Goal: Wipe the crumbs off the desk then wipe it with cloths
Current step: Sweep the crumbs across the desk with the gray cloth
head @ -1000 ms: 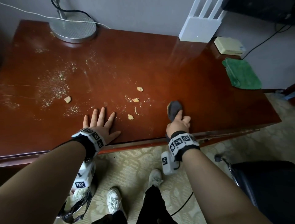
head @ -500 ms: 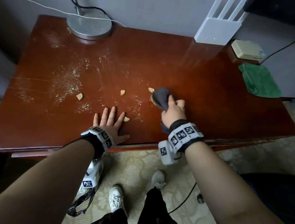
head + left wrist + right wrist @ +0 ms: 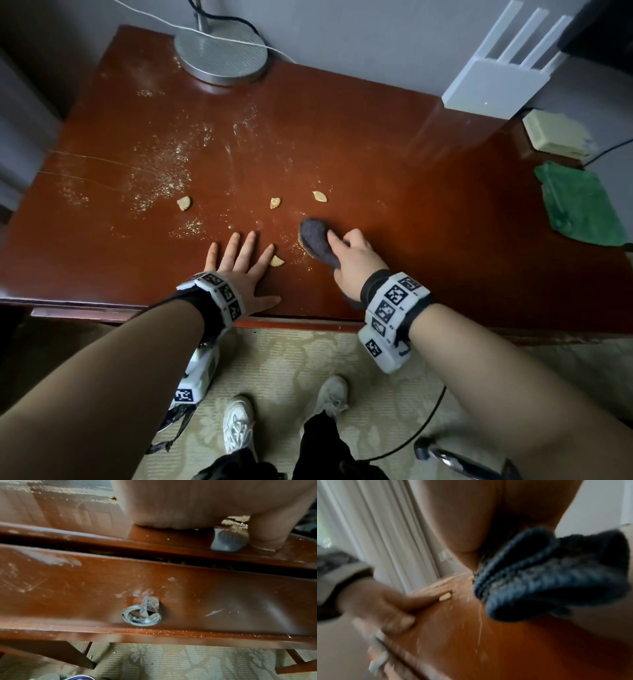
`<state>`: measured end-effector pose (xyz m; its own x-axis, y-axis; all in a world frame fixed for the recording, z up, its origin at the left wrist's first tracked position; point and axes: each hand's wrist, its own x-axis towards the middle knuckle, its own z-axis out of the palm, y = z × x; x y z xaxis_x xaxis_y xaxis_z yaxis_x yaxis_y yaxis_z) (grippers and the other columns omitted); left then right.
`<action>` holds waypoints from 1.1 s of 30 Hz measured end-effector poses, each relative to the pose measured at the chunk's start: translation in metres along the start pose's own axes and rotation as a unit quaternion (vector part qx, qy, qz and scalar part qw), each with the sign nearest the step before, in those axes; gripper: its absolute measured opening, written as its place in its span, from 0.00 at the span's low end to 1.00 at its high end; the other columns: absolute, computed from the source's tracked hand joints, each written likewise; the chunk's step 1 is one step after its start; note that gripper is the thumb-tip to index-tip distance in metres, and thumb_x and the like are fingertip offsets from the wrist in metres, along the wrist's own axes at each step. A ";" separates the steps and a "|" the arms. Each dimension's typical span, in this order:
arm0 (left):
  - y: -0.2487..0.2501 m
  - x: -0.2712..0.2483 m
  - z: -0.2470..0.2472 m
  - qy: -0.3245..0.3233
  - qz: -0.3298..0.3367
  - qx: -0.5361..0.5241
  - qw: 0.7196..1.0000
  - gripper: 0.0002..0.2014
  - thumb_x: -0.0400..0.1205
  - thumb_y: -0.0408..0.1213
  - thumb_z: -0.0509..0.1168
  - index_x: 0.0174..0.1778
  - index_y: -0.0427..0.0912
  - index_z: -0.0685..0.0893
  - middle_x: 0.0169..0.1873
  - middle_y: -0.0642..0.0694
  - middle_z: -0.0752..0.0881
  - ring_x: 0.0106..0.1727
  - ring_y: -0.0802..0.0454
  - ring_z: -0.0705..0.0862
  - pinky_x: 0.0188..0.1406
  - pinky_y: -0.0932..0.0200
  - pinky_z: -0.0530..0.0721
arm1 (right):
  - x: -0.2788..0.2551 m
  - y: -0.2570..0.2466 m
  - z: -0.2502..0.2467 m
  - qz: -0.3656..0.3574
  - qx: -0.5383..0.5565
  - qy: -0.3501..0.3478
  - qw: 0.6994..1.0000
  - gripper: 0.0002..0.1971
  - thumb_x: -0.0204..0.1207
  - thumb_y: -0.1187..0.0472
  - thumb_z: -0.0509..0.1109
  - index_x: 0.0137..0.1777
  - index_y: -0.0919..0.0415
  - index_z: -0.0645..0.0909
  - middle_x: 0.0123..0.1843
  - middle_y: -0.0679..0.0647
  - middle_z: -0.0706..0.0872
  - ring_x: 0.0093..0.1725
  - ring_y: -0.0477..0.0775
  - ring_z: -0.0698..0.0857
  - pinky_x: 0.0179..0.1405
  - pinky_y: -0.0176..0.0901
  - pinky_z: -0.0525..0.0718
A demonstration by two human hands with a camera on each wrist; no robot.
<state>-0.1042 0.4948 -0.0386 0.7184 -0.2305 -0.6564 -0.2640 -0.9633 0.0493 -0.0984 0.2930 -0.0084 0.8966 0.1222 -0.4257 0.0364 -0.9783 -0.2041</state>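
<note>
The right hand (image 3: 352,263) has its grip closed around a dark gray cloth (image 3: 317,241), and one finger lies on top of it. The cloth is pressed on the brown table (image 3: 428,205). The left hand (image 3: 239,270) lies flat on the table beside that grip, fingers spread wide, and it holds nothing.

This looks like the first step: pushing the crumbs off the table. One big crumb (image 3: 276,261) sits between the cloth and the left fingertips, touching or almost touching them. Three more big crumbs (image 3: 274,202) lie just past the cloth, farther from the person. Lots of tiny crumbs (image 3: 161,178) are spread out well beyond the left hand.

Next, the grip should probably slide the cloth toward the big crumbs and sweep them together, pressing lightly so they don't scatter. A green cloth (image 3: 579,205) waits far from the right hand's grip, at the other end of the table.
</note>
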 end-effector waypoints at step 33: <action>-0.057 -0.009 0.007 0.012 -0.214 -0.155 0.964 0.62 0.60 0.80 0.57 0.76 0.58 0.25 0.77 0.48 0.24 0.79 0.44 0.26 0.78 0.39 0.32 | 0.129 -0.012 -0.035 0.016 -0.054 0.042 0.998 0.35 0.79 0.69 0.58 0.82 0.48 0.50 0.76 0.55 0.58 0.71 0.61 0.65 0.66 0.48 0.72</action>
<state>-0.1003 0.5528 -0.0408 0.7349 0.1981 -0.6486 0.2633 -0.9647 0.0037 0.0325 0.3145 -0.0297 0.9320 0.0796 -0.3535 0.0493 -0.9943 -0.0940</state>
